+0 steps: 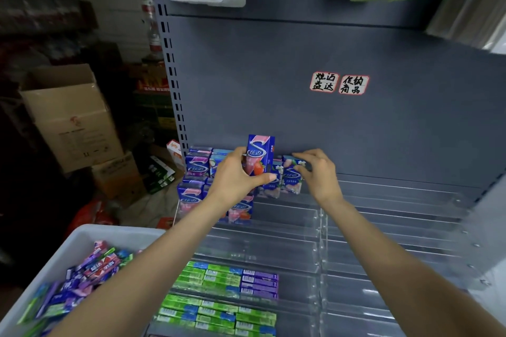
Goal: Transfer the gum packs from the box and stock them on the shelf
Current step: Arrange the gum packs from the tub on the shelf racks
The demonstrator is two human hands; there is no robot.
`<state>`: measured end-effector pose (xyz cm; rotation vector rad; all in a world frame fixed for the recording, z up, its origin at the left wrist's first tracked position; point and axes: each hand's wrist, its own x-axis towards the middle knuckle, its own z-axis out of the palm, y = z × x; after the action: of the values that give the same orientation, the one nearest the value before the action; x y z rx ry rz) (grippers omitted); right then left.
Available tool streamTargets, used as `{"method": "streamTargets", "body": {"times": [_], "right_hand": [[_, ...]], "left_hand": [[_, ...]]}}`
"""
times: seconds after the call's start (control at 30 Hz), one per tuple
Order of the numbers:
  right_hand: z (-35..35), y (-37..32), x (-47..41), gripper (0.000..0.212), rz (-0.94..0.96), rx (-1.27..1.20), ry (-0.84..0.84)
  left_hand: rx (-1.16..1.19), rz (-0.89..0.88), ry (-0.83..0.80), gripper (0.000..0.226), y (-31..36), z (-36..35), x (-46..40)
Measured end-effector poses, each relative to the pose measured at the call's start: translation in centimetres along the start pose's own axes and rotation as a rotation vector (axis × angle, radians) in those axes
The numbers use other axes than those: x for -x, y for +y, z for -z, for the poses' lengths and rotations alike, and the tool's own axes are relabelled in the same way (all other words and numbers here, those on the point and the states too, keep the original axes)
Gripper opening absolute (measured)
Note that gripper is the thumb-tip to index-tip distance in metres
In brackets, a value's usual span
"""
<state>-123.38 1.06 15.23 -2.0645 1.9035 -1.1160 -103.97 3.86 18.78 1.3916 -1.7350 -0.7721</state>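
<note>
Nearest, at lower left, a pale grey plastic box (79,243) holds a loose heap of slim gum packs (90,273) in purple, blue, green and pink wrappers. Just beyond it, the front rows of a tiered shelf of clear plastic trays (356,254) carry flat green stick packs (216,312) and a short stack of purple stick packs (260,283), laid side by side with barcodes up. The trays to the right of these show no stock.

Two bare forearms reach up the middle toward the back rows. The left hand (235,175) grips an upright blue and pink carton of gum (258,156), thumb across its front and fingers curled behind; a strawberry picture shows low on its face. It is held above the back row, not set down. The right hand (317,169) has its fingers narrowly bent, pinching the top of a standing blue carton with white flowers (291,175) in the back row.

Further blue and pink cartons (195,169) stand in the two rear rows at left, against the dark grey metal back panel (301,49), which bears two handwritten labels (339,83).

This looks like the placing step. The next move probably calls for lowering the held carton into the gap between its neighbours, upright and face forward, while the right hand steadies the row.
</note>
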Motion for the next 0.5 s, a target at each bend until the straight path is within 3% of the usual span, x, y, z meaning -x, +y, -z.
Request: {"method": "streamTargets", "body": {"times": [0.17,0.3,0.5], "right_hand": [[0.4,-0.2,0.5,0.039,0.031,0.007,0.033],[2.3,-1.9,1.2,0.029,0.034,-0.213,0.160],[3.8,-3.5,1.0,0.026,-0.097,-0.581,-0.009]], "left_hand": [[-0.034,-0.007,-0.004,0.065,0.1,-0.8,-0.3],[-0.114,-0.039,-0.002,0.065,0.3,-1.9,-0.4],[-0.225,-0.171,-0.060,0.076,1.8,-3.6,-0.2]]}}
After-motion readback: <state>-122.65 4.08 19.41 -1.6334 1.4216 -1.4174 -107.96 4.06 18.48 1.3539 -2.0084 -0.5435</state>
